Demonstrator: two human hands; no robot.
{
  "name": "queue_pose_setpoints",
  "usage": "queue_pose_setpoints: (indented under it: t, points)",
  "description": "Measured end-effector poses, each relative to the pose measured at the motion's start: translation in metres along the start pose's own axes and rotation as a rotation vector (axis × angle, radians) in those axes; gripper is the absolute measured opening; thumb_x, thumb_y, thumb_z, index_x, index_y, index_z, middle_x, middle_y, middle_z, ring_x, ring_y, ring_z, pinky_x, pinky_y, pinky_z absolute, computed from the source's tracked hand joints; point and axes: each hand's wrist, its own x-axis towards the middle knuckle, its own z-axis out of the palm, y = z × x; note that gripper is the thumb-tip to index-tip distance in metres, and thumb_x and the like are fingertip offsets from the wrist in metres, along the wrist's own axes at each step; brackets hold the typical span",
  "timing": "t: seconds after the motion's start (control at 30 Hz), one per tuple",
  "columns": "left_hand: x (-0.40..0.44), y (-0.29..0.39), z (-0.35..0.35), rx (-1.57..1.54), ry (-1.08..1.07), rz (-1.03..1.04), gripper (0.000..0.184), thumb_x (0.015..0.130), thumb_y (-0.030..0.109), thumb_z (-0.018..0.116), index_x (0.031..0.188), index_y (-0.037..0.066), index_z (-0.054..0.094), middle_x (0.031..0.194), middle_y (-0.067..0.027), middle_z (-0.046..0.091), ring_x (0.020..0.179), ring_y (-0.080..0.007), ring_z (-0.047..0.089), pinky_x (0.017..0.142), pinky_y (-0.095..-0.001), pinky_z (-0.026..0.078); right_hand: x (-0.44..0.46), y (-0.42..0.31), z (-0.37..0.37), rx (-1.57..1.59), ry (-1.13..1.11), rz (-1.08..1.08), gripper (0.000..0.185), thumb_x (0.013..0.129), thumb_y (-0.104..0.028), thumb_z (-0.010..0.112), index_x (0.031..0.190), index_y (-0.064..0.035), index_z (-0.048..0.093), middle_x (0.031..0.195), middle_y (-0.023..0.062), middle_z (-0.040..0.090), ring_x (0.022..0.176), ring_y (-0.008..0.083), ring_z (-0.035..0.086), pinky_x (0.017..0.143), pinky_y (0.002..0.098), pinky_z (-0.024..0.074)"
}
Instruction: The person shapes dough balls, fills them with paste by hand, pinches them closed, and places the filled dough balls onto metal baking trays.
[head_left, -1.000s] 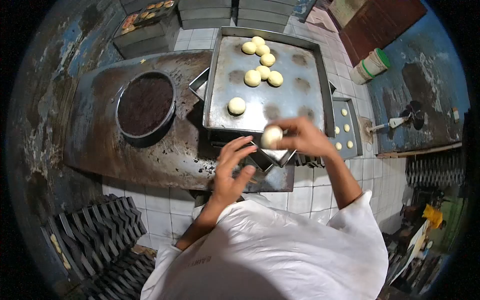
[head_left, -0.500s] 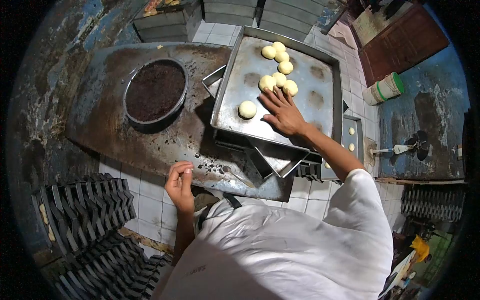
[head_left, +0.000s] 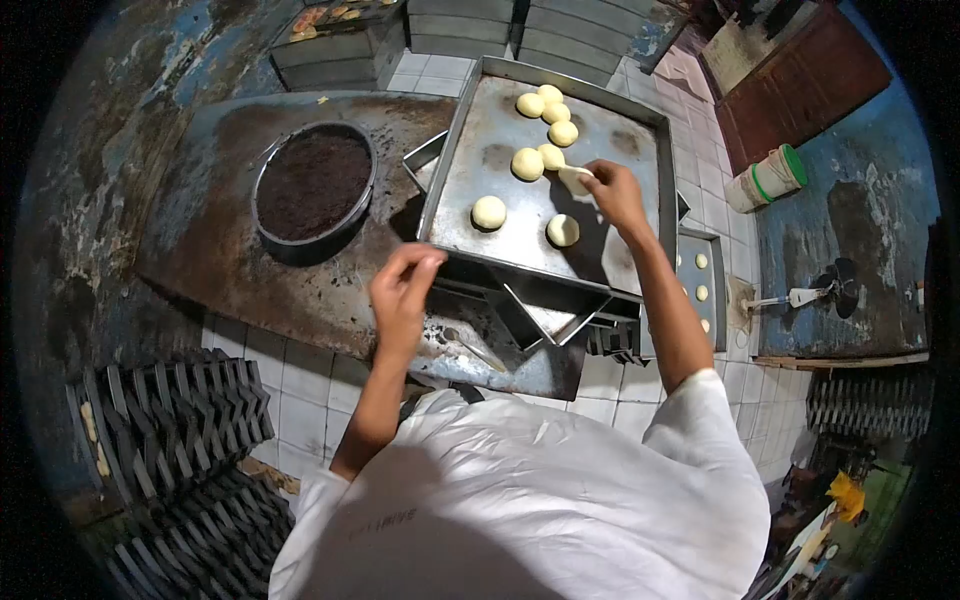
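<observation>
My right hand (head_left: 613,192) is closed on a flattened piece of dough (head_left: 573,179), raised over a metal baking tray (head_left: 503,110). Several pale round dough balls (head_left: 527,164) lie on that tray, mostly in a line toward its far edge. Nearer to me are a single dough ball (head_left: 488,212) and a rounded dough piece (head_left: 563,231). My left hand (head_left: 400,290) is beside the tray's near left corner, thumb and fingers pinched together; whatever they may hold is hidden.
A round pan (head_left: 366,205) of dark crumbly filling (head_left: 312,185) stands on the worn table (head_left: 220,210) at left. A spoon-like utensil (head_left: 475,350) lies near the front edge. More trays (head_left: 550,310) are stacked beneath the baking tray. A lidded bucket (head_left: 768,177) stands at right.
My right hand has lifted from the tray with a flattened dough piece, and a dough piece now shows near where it rested. My left hand has moved up and right toward the tray.
</observation>
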Motion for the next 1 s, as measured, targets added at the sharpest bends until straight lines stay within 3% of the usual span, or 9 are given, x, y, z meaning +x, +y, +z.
queue_pose_setpoints:
  t: [0.13,0.3,0.43,0.53,0.63,0.77,0.83,0.9,1.0]
  points:
    - [0.020,0.003,0.057,-0.085,-0.190,-0.214,0.034,0.100,0.026,0.064,0.119,-0.002,0.068,0.115,-0.0076,0.071,0.105,-0.0152,0.065,0.088,-0.0291,0.049,-0.072,-0.014,-0.011,0.717,-0.222,-0.129,0.026,0.097,-0.018,0.063,0.116,-0.0006,0.068,0.102,0.0037,0.071,0.097,0.0127,0.062,0.089,0.0286,0.0453]
    - [0.013,0.004,0.075,-0.599,-0.256,-0.437,0.035,0.101,0.019,0.064,0.126,-0.004,0.059,0.120,-0.0087,0.066,0.107,-0.0152,0.063,0.092,-0.0313,0.051,-0.159,-0.064,0.019,1.184,-0.319,-0.040,0.038,0.105,-0.035,0.055,0.121,-0.0014,0.063,0.113,0.0035,0.066,0.105,0.0129,0.060,0.094,0.0279,0.0437]
    - [-0.005,0.000,0.055,-0.698,-0.261,-0.462,0.031,0.097,0.010,0.068,0.124,-0.001,0.058,0.119,-0.0076,0.066,0.110,-0.0136,0.062,0.098,-0.0301,0.049,-0.175,-0.088,0.079,0.402,0.359,-0.245,0.033,0.101,-0.034,0.064,0.101,-0.0013,0.060,0.086,0.0135,0.068,0.073,0.0211,0.064,0.067,0.0337,0.0510]
    - [-0.012,0.001,0.025,-0.804,-0.261,-0.586,0.033,0.102,0.013,0.060,0.131,-0.002,0.054,0.124,-0.0097,0.064,0.118,-0.0175,0.061,0.107,-0.0329,0.045,-0.176,-0.091,0.128,0.597,0.374,-0.205,0.030,0.100,-0.028,0.065,0.097,0.0010,0.058,0.073,0.0146,0.064,0.064,0.0198,0.060,0.061,0.0356,0.0493]
    - [-0.021,-0.004,-0.018,-0.870,-0.252,-0.645,0.036,0.106,0.020,0.052,0.135,-0.002,0.051,0.131,-0.0112,0.061,0.123,-0.0204,0.058,0.109,-0.0364,0.044,-0.179,-0.078,0.185,1.206,-0.026,-0.016,0.022,0.103,-0.026,0.061,0.101,-0.0043,0.061,0.083,0.0015,0.063,0.073,0.0066,0.054,0.065,0.0270,0.0474]
    - [-0.030,-0.024,-0.080,-0.912,-0.134,-0.768,0.048,0.103,0.023,0.051,0.140,-0.006,0.046,0.142,-0.0211,0.054,0.131,-0.0333,0.054,0.115,-0.0472,0.039,-0.191,-0.026,0.233,1.597,-0.657,0.402,0.046,0.099,-0.044,0.064,0.124,-0.0054,0.056,0.107,0.0086,0.065,0.091,0.0178,0.064,0.081,0.0319,0.0525]
    - [-0.023,-0.034,-0.112,-1.182,0.008,-0.680,0.050,0.102,0.025,0.054,0.140,-0.007,0.046,0.141,-0.0221,0.055,0.132,-0.0344,0.053,0.116,-0.0482,0.037,-0.198,0.032,0.282,0.216,-0.285,-0.058,0.047,0.095,-0.036,0.068,0.125,-0.0026,0.054,0.110,0.0142,0.064,0.089,0.0262,0.065,0.081,0.0405,0.0546]
    - [-0.013,-0.045,-0.154,-1.189,0.082,-0.699,0.049,0.101,0.024,0.054,0.137,-0.008,0.048,0.138,-0.0220,0.057,0.130,-0.0352,0.053,0.116,-0.0489,0.036,-0.211,0.090,0.315,-0.594,-0.069,-0.242,0.041,0.089,-0.019,0.067,0.123,-0.0026,0.053,0.109,0.0174,0.063,0.091,0.0357,0.066,0.078,0.0482,0.0542]
    - [0.002,-0.056,-0.215,-0.856,0.371,-0.732,0.036,0.098,0.018,0.061,0.128,-0.002,0.055,0.125,-0.0139,0.061,0.121,-0.0264,0.058,0.107,-0.0425,0.044,-0.214,0.113,0.327,-0.725,-0.222,-0.038,0.049,0.082,-0.018,0.071,0.127,-0.0070,0.055,0.104,0.0203,0.067,0.097,0.0389,0.067,0.089,0.0496,0.0504]
